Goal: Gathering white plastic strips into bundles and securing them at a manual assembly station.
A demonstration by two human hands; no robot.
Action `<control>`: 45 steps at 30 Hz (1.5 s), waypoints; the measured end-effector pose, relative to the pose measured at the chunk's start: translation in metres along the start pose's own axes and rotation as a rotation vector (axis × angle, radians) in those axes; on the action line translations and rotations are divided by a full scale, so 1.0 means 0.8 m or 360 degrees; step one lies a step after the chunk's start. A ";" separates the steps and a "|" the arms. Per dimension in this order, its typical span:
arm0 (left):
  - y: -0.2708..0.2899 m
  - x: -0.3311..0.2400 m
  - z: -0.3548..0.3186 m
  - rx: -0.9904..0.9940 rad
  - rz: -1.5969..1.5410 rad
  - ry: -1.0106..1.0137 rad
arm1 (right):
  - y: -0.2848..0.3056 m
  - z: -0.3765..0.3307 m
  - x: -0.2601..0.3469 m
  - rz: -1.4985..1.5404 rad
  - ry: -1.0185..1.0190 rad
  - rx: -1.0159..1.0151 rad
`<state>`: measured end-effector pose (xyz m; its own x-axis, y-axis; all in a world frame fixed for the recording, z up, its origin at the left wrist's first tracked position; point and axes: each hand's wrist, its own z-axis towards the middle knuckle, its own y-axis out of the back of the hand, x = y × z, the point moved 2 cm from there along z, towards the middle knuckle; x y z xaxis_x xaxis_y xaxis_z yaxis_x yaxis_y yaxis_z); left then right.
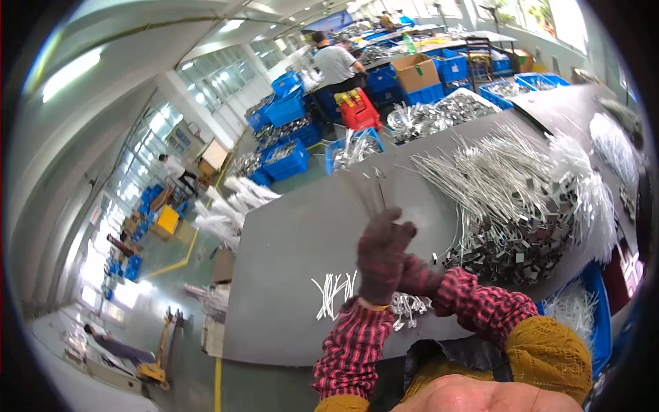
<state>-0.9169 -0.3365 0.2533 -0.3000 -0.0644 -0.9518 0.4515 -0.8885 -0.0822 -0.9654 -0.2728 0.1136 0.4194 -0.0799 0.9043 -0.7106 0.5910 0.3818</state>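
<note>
My left hand [379, 264], in a dark knitted glove, is raised over the grey tabletop [281, 240]. Its fingers are closed round a few thin wires [376, 189], which stick up past the fingertips and are smeared by motion. Right beside it, partly behind it, is my right hand [417, 276], gloved alike; its fingers are mostly hidden. White thin strips [333, 294] lie on the table left of my left wrist. Short silvery pieces [410, 307] are below the hands. At the right spreads a heap of long silvery wires [487, 168] with dark square ends [525, 247].
Clear plastic bundles [582, 192] flank the heap. A blue bin [598, 309] stands at the table's right edge. Beyond the table are a red chair-like object [358, 110], filled blue crates [285, 161] and a person in grey [334, 65]. White bundles [237, 206] lie past the left edge.
</note>
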 end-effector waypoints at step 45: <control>0.073 0.044 0.025 -0.0086 -0.0086 0.0070 | -0.061 -0.143 -0.154 -0.0961 -0.0841 0.0396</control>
<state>-0.9181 -0.3995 0.2206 -0.2885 0.0037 -0.9575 0.4808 -0.8642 -0.1483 -0.9178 -0.1999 -0.0381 0.4918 -0.7278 0.4780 -0.5789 0.1367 0.8038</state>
